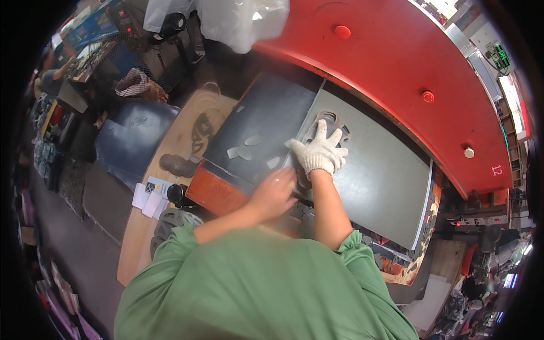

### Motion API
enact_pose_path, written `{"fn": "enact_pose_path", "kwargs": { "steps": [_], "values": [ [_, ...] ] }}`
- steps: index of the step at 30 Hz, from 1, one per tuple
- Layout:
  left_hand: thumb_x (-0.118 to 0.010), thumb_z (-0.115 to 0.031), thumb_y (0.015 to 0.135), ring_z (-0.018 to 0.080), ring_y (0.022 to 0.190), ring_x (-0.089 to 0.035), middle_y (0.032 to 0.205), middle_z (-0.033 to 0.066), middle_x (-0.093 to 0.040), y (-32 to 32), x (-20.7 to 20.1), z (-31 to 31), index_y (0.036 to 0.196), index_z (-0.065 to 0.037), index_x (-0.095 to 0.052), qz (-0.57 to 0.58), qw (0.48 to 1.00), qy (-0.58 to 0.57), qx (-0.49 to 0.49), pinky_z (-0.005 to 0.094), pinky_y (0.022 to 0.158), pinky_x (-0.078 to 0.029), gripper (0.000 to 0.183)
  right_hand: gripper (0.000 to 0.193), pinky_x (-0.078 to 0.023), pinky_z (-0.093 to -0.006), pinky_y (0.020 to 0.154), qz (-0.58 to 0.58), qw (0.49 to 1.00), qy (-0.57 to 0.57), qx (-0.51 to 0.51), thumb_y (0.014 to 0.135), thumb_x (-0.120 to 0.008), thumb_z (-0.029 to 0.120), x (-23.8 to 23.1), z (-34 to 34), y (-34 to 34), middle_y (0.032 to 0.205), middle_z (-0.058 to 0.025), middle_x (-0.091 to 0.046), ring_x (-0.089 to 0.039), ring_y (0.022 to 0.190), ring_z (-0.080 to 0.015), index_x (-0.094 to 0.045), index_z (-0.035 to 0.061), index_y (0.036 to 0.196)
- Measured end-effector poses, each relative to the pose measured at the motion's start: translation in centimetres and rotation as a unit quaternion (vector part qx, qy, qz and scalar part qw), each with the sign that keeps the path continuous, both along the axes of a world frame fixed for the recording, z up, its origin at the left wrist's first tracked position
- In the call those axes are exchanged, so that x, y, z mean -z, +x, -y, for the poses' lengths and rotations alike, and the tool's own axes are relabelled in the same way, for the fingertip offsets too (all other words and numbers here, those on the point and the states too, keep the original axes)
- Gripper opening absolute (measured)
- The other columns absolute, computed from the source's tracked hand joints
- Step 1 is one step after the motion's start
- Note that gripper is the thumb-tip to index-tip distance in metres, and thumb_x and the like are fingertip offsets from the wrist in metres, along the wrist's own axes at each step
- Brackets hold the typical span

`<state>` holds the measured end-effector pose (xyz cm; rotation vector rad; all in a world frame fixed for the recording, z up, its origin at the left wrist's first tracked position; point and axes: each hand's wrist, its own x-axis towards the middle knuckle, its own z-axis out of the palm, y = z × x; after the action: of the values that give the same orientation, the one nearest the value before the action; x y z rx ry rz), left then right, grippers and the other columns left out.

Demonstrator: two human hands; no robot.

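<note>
Partly hidden beneath the wide-spread right hand (322, 153), a dark openwork piece (310, 134) is judged stiff, best gripped at its far rim (330, 114); the hold of the left hand (274, 195) cannot be told.

Two hands were in view: one bare left hand (276, 192) and one right hand in a white knit glove (320, 152). Three round buttons sat on one red curved machine panel (381, 54): one red button (342, 32) at left, a second red button (428, 97) and one cream button (469, 152) at right. Four pale grey flat pieces (243, 152) and one smaller fragment (240, 107) lay on one dark flat board (275, 110), left of one smooth grey board (377, 170). Near left lay one pale blue phone (160, 186).
</note>
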<state>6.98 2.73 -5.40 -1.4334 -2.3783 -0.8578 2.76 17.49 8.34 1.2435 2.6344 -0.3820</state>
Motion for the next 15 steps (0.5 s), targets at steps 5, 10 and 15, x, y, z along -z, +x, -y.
{"fn": "enact_pose_path", "kwargs": {
  "steps": [5,10,15],
  "values": [
    [-0.08,-0.028,0.076,0.0358,0.129,-0.057,0.135,0.021,-0.061,-0.4,-0.5,-0.3,0.127,0.005,-0.062,-0.018,1.0,-0.023,0.004,0.0448,0.113,-0.044,0.063,0.104,-0.043,-0.0545,0.107,-0.055,0.997,-0.048,0.033,0.069,-0.078,0.053,-0.1,-1.3,0.2,0.169,-0.0125,-0.02,-0.04,0.139,-0.047,-0.031,0.037,0.16],
    [-0.08,-0.027,0.076,0.0363,0.129,-0.058,0.135,0.0218,-0.061,-0.9,-0.2,-0.4,0.127,0.006,-0.063,-0.013,1.0,-0.014,0.003,0.0443,0.113,-0.044,0.063,0.112,-0.043,-0.0448,0.111,-0.356,0.908,-0.219,-0.006,0.065,-0.084,0.032,1.7,-5.9,1.6,0.164,-0.018,-0.028,-0.042,0.144,-0.0359,-0.029,0.0177,0.162],
    [-0.08,-0.026,0.076,0.037,0.13,-0.057,0.136,0.0226,-0.061,-0.8,-0.5,-0.2,0.128,0.007,-0.062,-0.01,1.0,-0.016,0.009,0.0445,0.114,-0.043,0.064,0.107,-0.056,-0.0435,0.093,-0.534,0.647,-0.542,0.05,0.074,-0.07,0.004,3.6,-11.4,5.7,0.142,-0.0178,-0.052,-0.063,0.113,-0.0293,-0.011,0.0054,0.164]
  ]
}}
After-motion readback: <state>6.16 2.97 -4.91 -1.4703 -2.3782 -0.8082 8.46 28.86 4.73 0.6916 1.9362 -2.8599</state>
